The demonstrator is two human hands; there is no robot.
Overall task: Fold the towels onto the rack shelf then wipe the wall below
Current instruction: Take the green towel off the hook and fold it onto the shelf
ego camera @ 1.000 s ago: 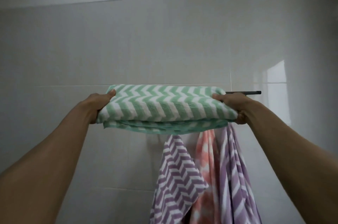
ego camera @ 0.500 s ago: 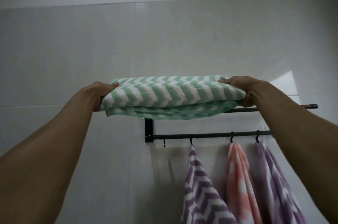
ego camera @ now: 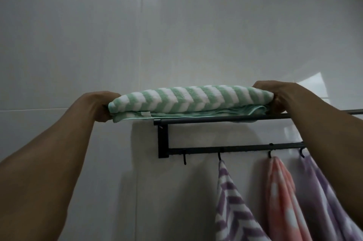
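Observation:
A folded green-and-white chevron towel [ego camera: 188,100] lies flat along the top of the black wall rack [ego camera: 222,117], its left end sticking out past the rack's end. My left hand [ego camera: 98,106] grips that left end. My right hand [ego camera: 279,97] grips the right end, fingers curled over the top. Below the shelf, a lower rail [ego camera: 235,148] carries hooks. From them hang a purple chevron towel [ego camera: 233,207], a pink towel [ego camera: 282,197] and a second purple towel [ego camera: 326,191].
Glossy white wall tiles [ego camera: 176,44] fill the view above and below the rack. One hook [ego camera: 184,159] at the rail's left end is bare. My right forearm hides the rack's right part.
Both hands carried the green towel up and forward onto the rack shelf. The view has tilted, so the rack and hanging towels sit lower and further right.

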